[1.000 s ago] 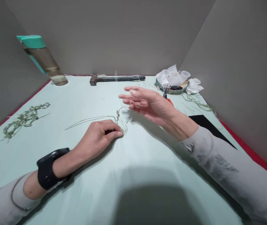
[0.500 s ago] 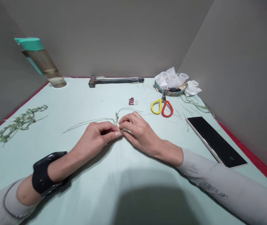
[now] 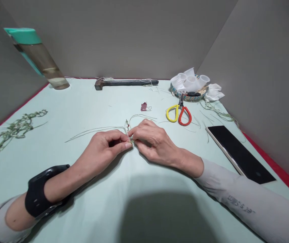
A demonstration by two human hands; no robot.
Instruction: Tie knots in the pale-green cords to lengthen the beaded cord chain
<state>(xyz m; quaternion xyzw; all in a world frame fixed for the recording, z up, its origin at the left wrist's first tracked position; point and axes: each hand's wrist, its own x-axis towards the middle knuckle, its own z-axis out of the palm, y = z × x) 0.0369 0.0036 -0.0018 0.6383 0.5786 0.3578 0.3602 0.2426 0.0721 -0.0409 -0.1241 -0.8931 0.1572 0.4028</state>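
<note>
Thumb and forefinger of my left hand (image 3: 106, 146) pinch thin green cords (image 3: 93, 130) close to the middle of the table. My right hand (image 3: 153, 141) meets it from the right, its fingers curled and pinching the same cords. Between the hands a small knotted piece with beads (image 3: 127, 125) stands out beyond the fingertips. Loose cord ends trail left and right from it. The exact grip of the right fingertips is partly hidden. A black watch is on my left wrist.
Beyond my hands lie a maroon binder clip (image 3: 144, 107), yellow-and-red scissors (image 3: 178, 113) and a hammer (image 3: 130, 83). A basket with white cups (image 3: 190, 98) stands back right, a phone (image 3: 240, 152) right. Knotted green cordwork (image 3: 20, 128) and a bottle (image 3: 43, 62) are left.
My right fingers have shifted slightly and bent more at the cords. My left hand keeps its pinch. The whole view has moved a little, spreading things outward.
</note>
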